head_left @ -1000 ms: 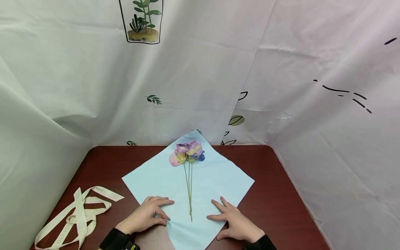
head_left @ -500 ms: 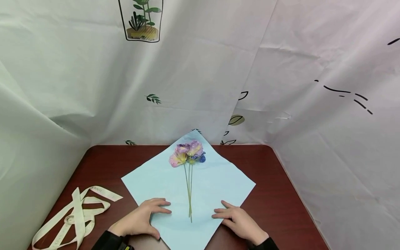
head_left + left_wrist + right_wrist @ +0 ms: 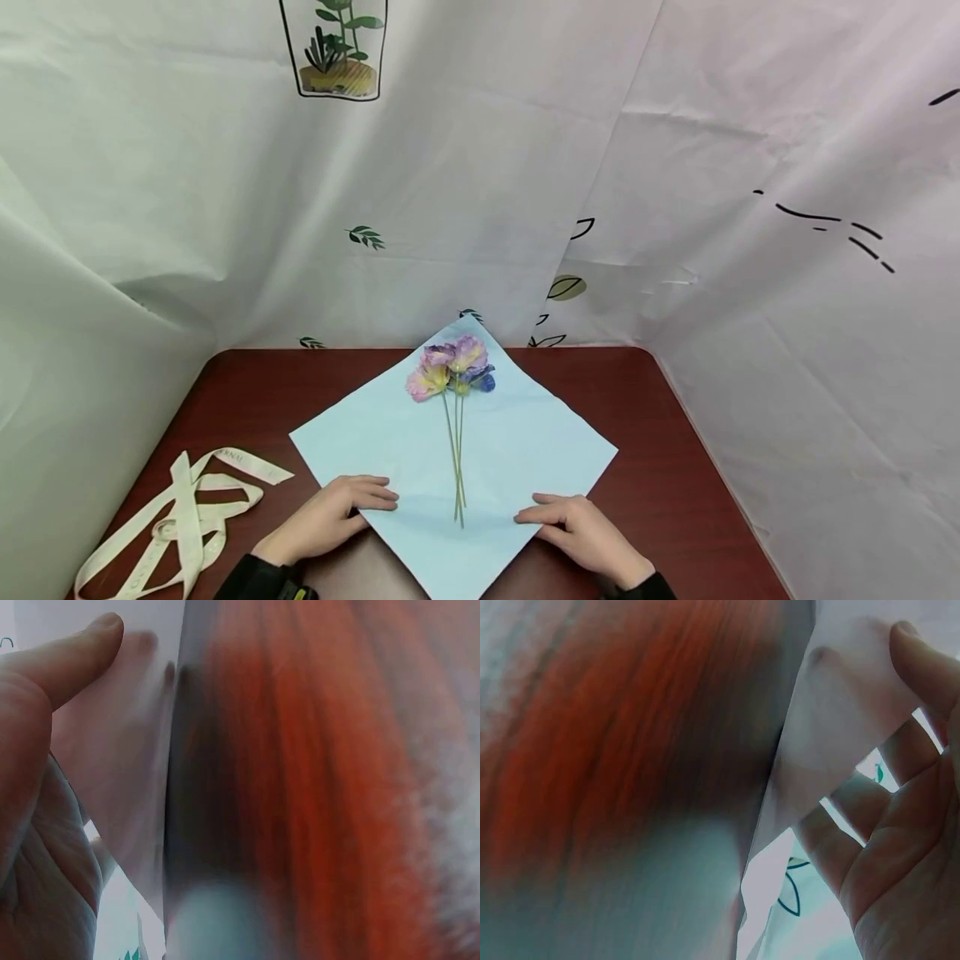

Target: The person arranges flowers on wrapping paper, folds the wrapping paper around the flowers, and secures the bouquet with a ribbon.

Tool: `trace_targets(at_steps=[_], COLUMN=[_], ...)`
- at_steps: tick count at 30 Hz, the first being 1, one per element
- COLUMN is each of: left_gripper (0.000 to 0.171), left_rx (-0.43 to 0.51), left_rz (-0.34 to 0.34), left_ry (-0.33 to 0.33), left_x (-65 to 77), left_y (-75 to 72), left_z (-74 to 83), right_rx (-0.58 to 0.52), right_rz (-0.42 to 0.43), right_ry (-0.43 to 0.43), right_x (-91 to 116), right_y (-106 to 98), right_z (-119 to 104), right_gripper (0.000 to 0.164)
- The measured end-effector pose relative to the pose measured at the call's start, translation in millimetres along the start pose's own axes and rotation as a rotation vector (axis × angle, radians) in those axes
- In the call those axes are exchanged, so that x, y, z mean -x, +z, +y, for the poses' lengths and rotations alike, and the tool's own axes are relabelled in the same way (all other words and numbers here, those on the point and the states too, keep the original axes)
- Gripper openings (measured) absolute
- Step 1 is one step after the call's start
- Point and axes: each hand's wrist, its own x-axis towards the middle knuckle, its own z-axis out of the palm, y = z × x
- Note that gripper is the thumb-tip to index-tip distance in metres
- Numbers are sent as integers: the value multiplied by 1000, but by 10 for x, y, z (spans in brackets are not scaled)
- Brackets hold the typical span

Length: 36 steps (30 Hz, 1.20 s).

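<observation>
A light blue sheet of wrapping paper [image 3: 525, 433] lies on the table, turned so one corner points to the back wall. On it rest several flowers with purple, pink-yellow and blue blooms [image 3: 450, 367], their thin stems [image 3: 457, 467] pointing towards me. My left hand [image 3: 330, 517] holds the lower left edge, fingers on top and thumb hidden below in the head view. Opposite, my right hand [image 3: 581, 533] grips the lower right edge the same way. Both wrist views look up at the paper's underside, with the left thumb [image 3: 82, 656] and right thumb [image 3: 926, 667] against it.
A cream ribbon [image 3: 191, 517] with lettering lies loosely heaped on the table's left side. The dark red table [image 3: 645, 467] ends against white printed cloth [image 3: 450, 167], which hangs at the back and both sides.
My left hand has shifted left and its thumb has gone under the paper's edge. My right hand's spread fingers have drawn together, thumb under. The paper's front creases have flattened; the stems shifted slightly.
</observation>
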Motion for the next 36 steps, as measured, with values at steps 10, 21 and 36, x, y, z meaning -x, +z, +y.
trace_targets(at_steps=[10,21,36], left_gripper=[23,21,49], left_rx=[60,100,148], left_rz=[43,160,323], left_ry=[-81,-172,-297], left_x=[-16,-36,-98], left_y=[-11,76,174], left_z=[-23,4,23], right_rx=[72,12,81], right_rz=[17,117,234], right_ry=[57,16,169], right_x=[67,79,102], right_y=[22,60,76], right_z=[27,12,40], right_gripper=[28,16,4])
